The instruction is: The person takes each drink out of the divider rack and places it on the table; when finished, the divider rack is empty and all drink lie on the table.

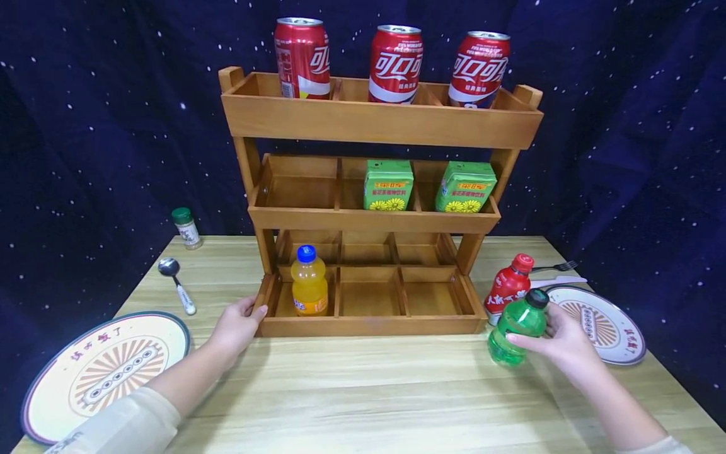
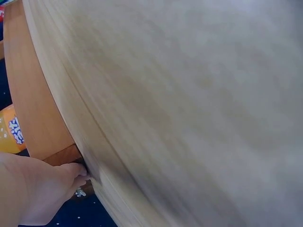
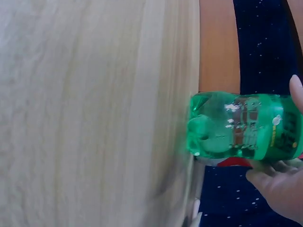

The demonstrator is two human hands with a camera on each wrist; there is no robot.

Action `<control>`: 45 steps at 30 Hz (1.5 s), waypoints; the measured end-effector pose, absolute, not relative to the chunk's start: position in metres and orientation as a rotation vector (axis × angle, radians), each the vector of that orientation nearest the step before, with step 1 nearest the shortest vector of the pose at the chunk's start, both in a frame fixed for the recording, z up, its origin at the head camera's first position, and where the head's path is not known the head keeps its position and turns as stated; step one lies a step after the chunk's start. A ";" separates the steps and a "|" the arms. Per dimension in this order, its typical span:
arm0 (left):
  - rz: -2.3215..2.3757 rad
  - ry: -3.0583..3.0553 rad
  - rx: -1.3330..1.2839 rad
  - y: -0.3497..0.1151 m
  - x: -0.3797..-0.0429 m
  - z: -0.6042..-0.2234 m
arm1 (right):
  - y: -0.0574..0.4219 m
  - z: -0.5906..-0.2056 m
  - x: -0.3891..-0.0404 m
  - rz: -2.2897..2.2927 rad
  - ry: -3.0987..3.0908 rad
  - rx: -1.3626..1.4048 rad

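My right hand (image 1: pixel 567 343) grips a green soda bottle (image 1: pixel 517 331) with a black cap, thumb across its front. The bottle tilts slightly, close to the tabletop; the right wrist view shows its clear green base (image 3: pixel 213 125). Just behind it stands a red bottle (image 1: pixel 508 284), partly hidden. At the other side, my left hand (image 1: pixel 235 328) holds the lower left corner of a three-tier wooden rack (image 1: pixel 371 326). In the left wrist view the fingers (image 2: pixel 75 172) curl at that corner. An orange soda bottle (image 1: pixel 309 287) with a blue cap stands in the bottom tier's left compartment.
Red cola cans (image 1: pixel 395 66) fill the top tier; green drink cartons (image 1: pixel 388 186) stand in the middle tier's centre and right compartments. Plates (image 1: pixel 45 391) lie at both sides. A spoon (image 1: pixel 177 284) and seasoning jar (image 1: pixel 187 228) are left, a fork (image 1: pixel 558 266) and knife (image 1: pixel 558 281) right.
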State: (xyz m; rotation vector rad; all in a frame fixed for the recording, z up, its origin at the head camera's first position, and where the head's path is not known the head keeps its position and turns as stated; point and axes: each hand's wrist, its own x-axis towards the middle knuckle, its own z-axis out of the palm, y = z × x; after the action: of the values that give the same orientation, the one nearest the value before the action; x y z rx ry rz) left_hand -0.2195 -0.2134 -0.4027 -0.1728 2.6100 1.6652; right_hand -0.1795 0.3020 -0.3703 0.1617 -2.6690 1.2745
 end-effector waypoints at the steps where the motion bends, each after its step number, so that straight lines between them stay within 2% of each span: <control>1: 1.666 2.610 -0.172 -0.213 -0.219 -0.402 | 0.301 -0.368 -0.178 1.258 -2.665 0.156; 7: 1.671 2.600 -0.174 -0.214 -0.221 -0.401 | 0.288 -0.337 -0.166 1.219 -2.463 0.063; 10: 1.674 2.595 -0.173 -0.215 -0.222 -0.401 | 0.274 -0.318 -0.160 1.270 -2.264 0.116; 15: 1.672 2.592 -0.171 -0.216 -0.223 -0.400 | 0.235 -0.293 -0.156 1.481 -2.089 0.445; 19: 1.662 2.596 -0.171 -0.217 -0.222 -0.398 | 0.190 -0.290 -0.161 1.584 -2.170 0.672; 23: 1.653 2.595 -0.167 -0.218 -0.222 -0.397 | 0.143 -0.294 -0.175 1.633 -2.302 0.779; 29: 1.633 2.593 -0.187 -0.218 -0.220 -0.399 | 0.086 -0.309 -0.214 1.726 -2.454 0.760; 36: 1.620 2.603 -0.188 -0.218 -0.218 -0.400 | 0.033 -0.363 -0.273 1.732 -2.548 0.721; 45: 1.613 2.626 -0.184 -0.215 -0.221 -0.402 | -0.006 -0.372 -0.286 1.861 -2.497 0.733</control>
State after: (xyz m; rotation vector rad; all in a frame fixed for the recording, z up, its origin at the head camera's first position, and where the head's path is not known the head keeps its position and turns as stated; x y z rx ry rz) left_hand -0.2206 -0.2154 -0.4025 -0.1839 2.6261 1.6131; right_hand -0.2863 -0.0060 -0.3725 0.7331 -2.4965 1.8615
